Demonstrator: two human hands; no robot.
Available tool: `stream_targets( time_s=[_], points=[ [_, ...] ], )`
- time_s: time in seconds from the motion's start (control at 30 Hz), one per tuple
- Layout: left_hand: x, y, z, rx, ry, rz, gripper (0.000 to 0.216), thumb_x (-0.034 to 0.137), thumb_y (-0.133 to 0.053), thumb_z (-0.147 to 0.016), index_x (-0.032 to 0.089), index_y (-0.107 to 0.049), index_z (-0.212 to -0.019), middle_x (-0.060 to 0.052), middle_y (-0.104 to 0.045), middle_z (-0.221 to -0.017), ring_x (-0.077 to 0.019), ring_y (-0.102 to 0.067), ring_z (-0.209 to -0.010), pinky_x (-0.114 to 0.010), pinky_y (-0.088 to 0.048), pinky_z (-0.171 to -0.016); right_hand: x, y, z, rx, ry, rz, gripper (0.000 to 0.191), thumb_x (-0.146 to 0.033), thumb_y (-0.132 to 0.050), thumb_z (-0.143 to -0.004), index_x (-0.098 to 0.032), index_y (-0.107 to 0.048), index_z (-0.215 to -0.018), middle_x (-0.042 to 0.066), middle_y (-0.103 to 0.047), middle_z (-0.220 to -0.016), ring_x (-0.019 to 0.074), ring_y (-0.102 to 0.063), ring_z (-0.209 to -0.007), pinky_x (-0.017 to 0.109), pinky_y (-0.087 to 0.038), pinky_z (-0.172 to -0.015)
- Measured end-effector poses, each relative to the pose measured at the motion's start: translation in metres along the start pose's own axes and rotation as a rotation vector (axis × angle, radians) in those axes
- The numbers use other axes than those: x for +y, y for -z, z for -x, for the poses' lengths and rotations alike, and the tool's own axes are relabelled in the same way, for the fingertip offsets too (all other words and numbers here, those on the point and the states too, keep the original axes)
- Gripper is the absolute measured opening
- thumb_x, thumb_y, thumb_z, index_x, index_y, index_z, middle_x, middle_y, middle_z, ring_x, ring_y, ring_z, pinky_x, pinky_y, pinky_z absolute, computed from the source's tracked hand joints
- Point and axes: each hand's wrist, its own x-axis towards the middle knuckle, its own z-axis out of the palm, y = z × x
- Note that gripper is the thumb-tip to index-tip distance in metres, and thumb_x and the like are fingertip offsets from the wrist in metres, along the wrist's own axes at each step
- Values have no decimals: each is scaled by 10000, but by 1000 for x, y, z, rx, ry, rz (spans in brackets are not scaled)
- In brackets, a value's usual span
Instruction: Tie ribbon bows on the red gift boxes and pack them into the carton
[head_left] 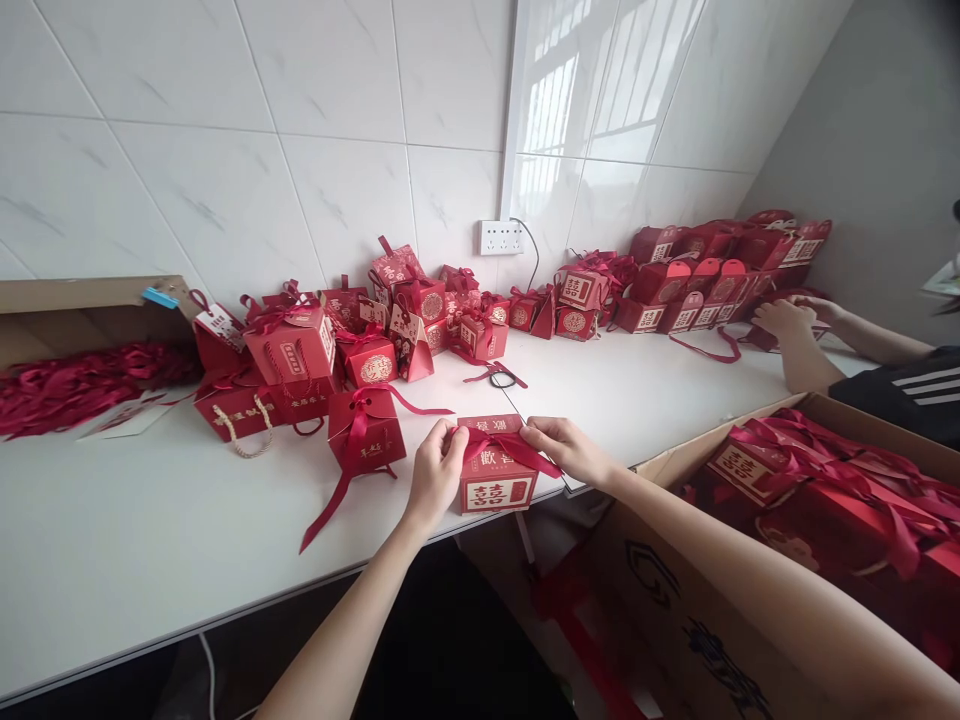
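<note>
A red gift box [498, 492] with gold and white lettering stands at the table's front edge, a dark red ribbon [496, 442] tied across its top. My left hand [436, 470] pinches the ribbon at the box's left side. At the right side, my right hand [568, 447] has thumb and fingers closed on the ribbon's other part. To the left of my left hand sits a smaller red box [366, 432] with long loose ribbon tails. Just behind the gift box lie black-handled scissors [503, 378].
Red boxes [292, 345] crowd the wall side of the table. A carton of ribbons [97, 375] stands far left. An open carton [652, 465] of tied boxes is at right. A co-worker's hands [795, 315] handle a red box near stacked boxes [705, 275].
</note>
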Motion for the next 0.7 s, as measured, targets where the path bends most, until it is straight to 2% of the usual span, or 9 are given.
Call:
stream_targets(
  time_s=[0.27, 0.37, 0.53, 0.63, 0.7],
  points=[
    [-4, 0, -4, -41, 66, 135, 322, 405, -477, -811, 201, -332, -607, 60, -327, -556, -96, -334, -505, -217, -277, -490, 5, 3, 0, 17, 66, 69, 520, -654, -386, -813, -185, -357, -591, -36, -370, -604, 89, -331, -565, 234, -290, -521],
    [-7, 6, -11, -138, 117, 204, 336, 424, -528, -773, 192, -360, -597, 63, -337, -561, -85, -335, -509, -214, -275, -499, 6, 3, -1, 16, 47, 69, 528, -662, -402, -798, -184, -364, -579, -42, -359, -582, 85, -320, -551, 233, -277, -511],
    [-8, 19, -17, -281, 249, 308, 339, 456, -591, -716, 178, -429, -608, 65, -390, -564, -68, -353, -482, -203, -268, -472, 4, 11, -3, -65, -36, 66, 539, -697, -410, -766, -185, -392, -599, -53, -340, -561, 77, -295, -516, 230, -248, -482],
    [-8, 25, -19, -299, 284, 298, 352, 468, -602, -689, 173, -443, -583, 58, -423, -555, -71, -395, -476, -205, -300, -464, -2, 24, -2, -117, -64, 205, 542, -689, -376, -786, -194, -363, -565, -51, -330, -529, 81, -290, -495, 239, -255, -479],
    [-8, 28, -20, -283, 268, 258, 348, 490, -586, -691, 170, -479, -606, 44, -461, -569, -90, -445, -502, -217, -354, -489, -13, 31, 1, 0, -59, 393, 520, -636, -341, -833, -192, -389, -565, -30, -386, -532, 98, -334, -500, 256, -289, -500]
  ],
)
